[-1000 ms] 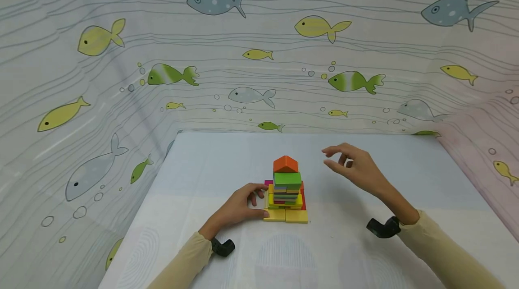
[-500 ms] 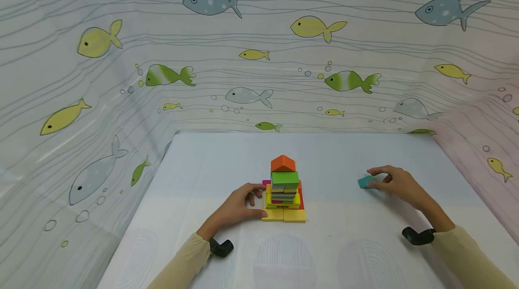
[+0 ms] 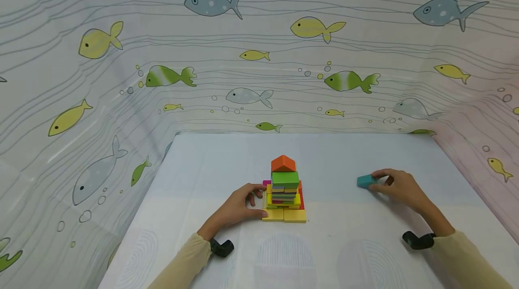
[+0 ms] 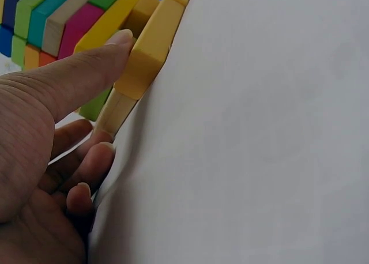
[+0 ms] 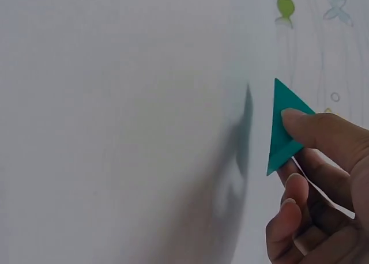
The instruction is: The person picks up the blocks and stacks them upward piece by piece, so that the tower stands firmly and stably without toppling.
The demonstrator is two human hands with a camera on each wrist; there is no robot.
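In the head view a tower of stacked coloured blocks [image 3: 284,192] stands mid-table, with an orange roof-shaped block [image 3: 283,163] on top. My left hand [image 3: 237,203] is at the tower's left side. Its straight thumb rests on a yellow block [image 4: 151,51] at the base's near corner, its other fingers beside a pale wooden block [image 4: 115,111]. To the right, my right hand [image 3: 399,185] pinches a teal triangular block [image 5: 283,134] between thumb and fingers. In the right wrist view this block is held off the white surface, its shadow falling beside it.
A white cloth with pale printed arches covers the table [image 3: 227,158]. Behind and on both sides hangs a fish-print curtain [image 3: 259,72]. Each wrist carries a black camera mount [image 3: 418,240].
My right hand has moved right, away from beside the tower's top, and now holds the teal triangular block, which has turned slightly since half a second ago. My left hand stays at the tower.
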